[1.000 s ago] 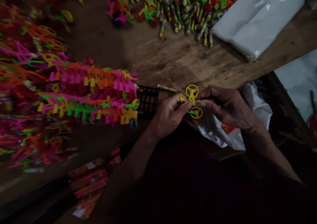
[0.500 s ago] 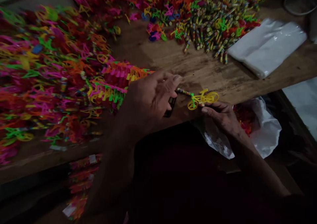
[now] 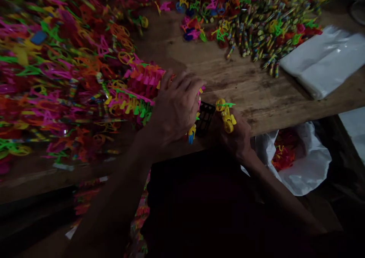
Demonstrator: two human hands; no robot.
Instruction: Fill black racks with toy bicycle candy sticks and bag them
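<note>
- here, the right hand (image 3: 239, 134) holds a yellow toy bicycle (image 3: 227, 118) up in front of the person, near the front edge of the wooden table (image 3: 199, 62).
- its fingers are bent in around the bicycle; the light is too dim to tell exactly which fingertips pinch it.
- the bicycle is tipped so that one wheel points toward the person, and a green handlebar (image 3: 230, 104) sticks out at its far end.
- the left hand (image 3: 177, 108) lies back side up over the end of the rows of toys (image 3: 145, 77), its fingers close together and curved downward; whether they grip anything underneath cannot be told.
- a black rack (image 3: 205, 117) shows between the two hands, and a blue and yellow toy (image 3: 191, 134) pokes out just below the left hand.
- to the left spreads a big, bright heap of plastic toys (image 3: 65, 72).
- at the far side lies a pile of small wrapped sticks (image 3: 251, 35), with a stack of white plastic (image 3: 326, 62) beside it.
- at lower right, an open white bag (image 3: 309, 180) holds red and orange pieces (image 3: 283, 157).
</note>
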